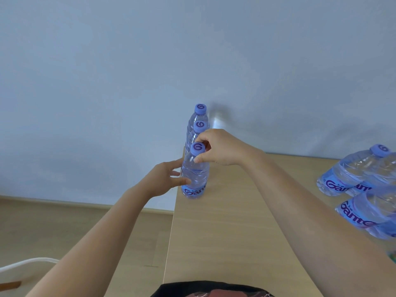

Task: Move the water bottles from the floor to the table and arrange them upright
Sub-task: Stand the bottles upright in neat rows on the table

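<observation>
We see three water bottles in a row along the left edge of the table [235, 221], all upright. Our right hand [216, 147] pinches the neck of the nearest bottle [196, 176] just under its purple cap [197, 147], while the fingertips of our left hand [164, 179] touch its side. More bottles [351, 174] stand grouped at the table's right.

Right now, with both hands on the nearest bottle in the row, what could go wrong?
1. The nearest bottle stands close to the table's left edge; a push from the right hand could tip it off.
2. It stands tight in line with two bottles behind; a bump might topple the row.
3. The left hand touches only with its fingertips, giving little support.
</observation>
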